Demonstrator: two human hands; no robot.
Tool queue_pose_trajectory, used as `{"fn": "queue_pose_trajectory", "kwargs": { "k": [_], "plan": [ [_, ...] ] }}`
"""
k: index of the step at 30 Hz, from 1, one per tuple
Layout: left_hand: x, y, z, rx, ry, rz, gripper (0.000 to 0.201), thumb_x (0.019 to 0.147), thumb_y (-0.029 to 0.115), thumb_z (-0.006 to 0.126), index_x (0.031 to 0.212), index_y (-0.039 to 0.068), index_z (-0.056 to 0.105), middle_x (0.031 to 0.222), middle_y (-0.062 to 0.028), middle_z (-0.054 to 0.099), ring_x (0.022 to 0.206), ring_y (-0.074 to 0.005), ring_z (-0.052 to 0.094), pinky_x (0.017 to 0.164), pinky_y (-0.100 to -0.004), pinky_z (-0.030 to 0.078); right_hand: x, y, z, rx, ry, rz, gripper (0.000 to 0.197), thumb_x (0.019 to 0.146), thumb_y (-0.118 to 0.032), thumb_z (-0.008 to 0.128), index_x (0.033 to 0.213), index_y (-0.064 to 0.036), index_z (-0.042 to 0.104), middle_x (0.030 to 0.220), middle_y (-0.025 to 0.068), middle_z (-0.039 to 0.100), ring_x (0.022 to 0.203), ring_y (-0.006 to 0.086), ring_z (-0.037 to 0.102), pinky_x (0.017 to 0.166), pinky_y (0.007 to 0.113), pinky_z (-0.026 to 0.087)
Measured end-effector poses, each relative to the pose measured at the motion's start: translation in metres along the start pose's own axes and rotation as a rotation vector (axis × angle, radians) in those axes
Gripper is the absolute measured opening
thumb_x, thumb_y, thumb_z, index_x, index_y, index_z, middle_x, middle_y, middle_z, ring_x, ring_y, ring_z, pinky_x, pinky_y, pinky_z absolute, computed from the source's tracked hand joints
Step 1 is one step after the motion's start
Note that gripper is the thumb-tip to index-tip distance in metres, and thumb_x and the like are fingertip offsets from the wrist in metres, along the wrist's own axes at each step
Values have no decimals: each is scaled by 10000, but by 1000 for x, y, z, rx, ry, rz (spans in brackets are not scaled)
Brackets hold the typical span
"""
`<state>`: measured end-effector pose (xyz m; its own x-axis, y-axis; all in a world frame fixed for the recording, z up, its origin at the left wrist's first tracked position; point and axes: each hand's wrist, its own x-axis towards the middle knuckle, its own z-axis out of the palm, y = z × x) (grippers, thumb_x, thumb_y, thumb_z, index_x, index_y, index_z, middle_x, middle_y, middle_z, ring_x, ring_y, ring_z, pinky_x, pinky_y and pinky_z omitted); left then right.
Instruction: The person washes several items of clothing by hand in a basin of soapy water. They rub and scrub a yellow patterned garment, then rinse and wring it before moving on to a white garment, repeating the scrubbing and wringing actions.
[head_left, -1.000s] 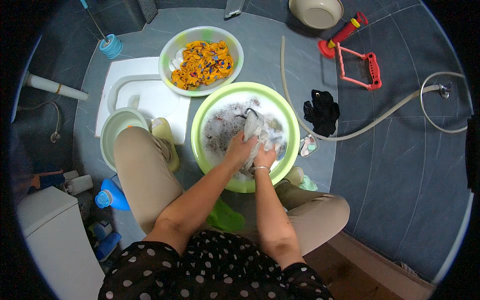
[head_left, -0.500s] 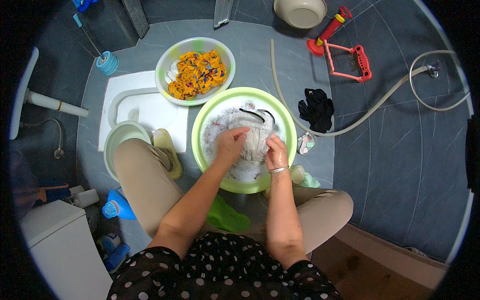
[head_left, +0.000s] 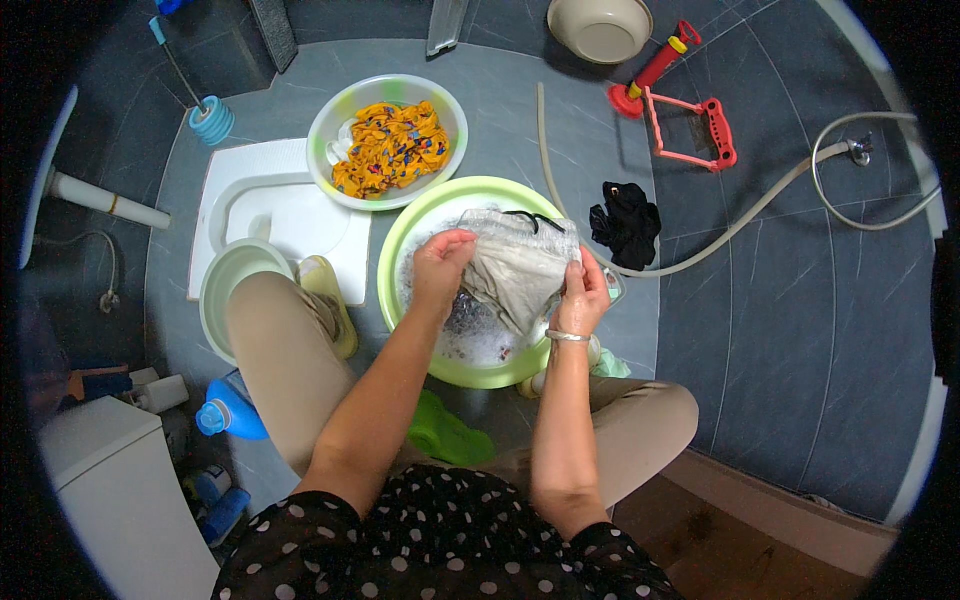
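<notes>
We have just raised and spread the pale drawstring shorts [head_left: 515, 278] over the suds [head_left: 490, 350] in the lime-green basin [head_left: 387, 300], our left fingers [head_left: 456, 238] and right fingers [head_left: 574, 278] pinched closed on opposite sides, so the cloth is now opened for handling

The grey floor [head_left: 500, 110] carries a lime-green basin [head_left: 480, 376], blue bottle [head_left: 240, 410] and black cloth [head_left: 626, 228] (1 crumpled heap).

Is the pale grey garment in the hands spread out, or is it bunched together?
Mostly spread: the garment stretches between the left hand and the right hand, its black cord visible, with folds below.
</notes>
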<state>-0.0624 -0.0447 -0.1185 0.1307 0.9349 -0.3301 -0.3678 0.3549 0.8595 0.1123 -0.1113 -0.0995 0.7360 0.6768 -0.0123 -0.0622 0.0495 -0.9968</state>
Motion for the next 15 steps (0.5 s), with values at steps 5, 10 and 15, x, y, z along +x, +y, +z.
{"fn": "queue_pose_trajectory", "kwargs": {
  "k": [5, 10, 15],
  "plan": [
    [9, -23, -7, -175, 61, -293, 329, 817, 183, 644, 1076, -15, 598, 912, -63, 641, 805, -148, 599, 753, -250, 463, -5, -16, 13, 339, -89, 95, 361, 871, -44, 565, 1203, 86, 510, 1083, 114, 602, 930, 143, 575, 827, 248, 462],
    [-13, -23, -4, -249, -338, -534, 371, 805, 252, 668, 1055, -16, 609, 949, -76, 647, 815, -160, 608, 755, -257, 466, 0, -18, 4, 561, -103, 269, 342, 876, -3, 519, 1205, 88, 504, 1108, 140, 597, 969, 185, 582, 856, 289, 475],
    [-5, -12, -6, -71, -329, -447, 291, 795, 209, 680, 993, 3, 629, 905, -51, 651, 797, -134, 599, 742, -254, 464, 13, -15, -10, 512, 0, 159, 313, 863, 18, 528, 1170, 74, 541, 1091, 132, 603, 956, 180, 581, 851, 281, 475]
  ]
}}
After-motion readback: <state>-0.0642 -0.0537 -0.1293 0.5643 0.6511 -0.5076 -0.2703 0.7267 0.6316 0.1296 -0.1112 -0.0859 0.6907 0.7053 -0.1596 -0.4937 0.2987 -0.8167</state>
